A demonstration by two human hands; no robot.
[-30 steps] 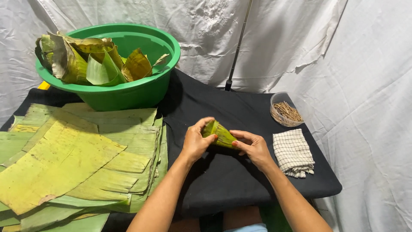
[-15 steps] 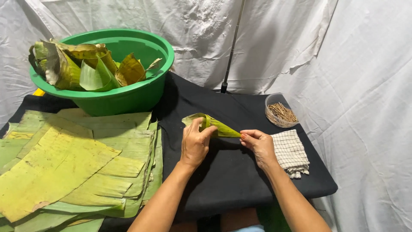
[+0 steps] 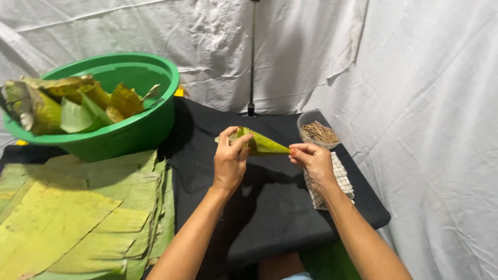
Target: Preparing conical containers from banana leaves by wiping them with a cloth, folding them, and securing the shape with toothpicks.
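Note:
A green banana-leaf cone [image 3: 262, 144] is held above a table draped in black cloth [image 3: 270, 218]. My left hand [image 3: 230, 158] grips the cone's wide end, thumb and fingers wrapped around it. My right hand [image 3: 313, 162] pinches the pointed tip at the cone's right end. The cone lies nearly level, tip pointing right.
A big green basin [image 3: 129, 129] with several folded leaf cones stands at the back left. Flat banana leaves [image 3: 78, 218] are stacked at the left. A small clear bowl of thin sticks [image 3: 317, 134] and a checked cloth [image 3: 342, 179] lie at the right. White sheets hang behind.
Both hands have lifted the cone and moved it away from me; my right hand has slid out to its tip. The view has shifted right.

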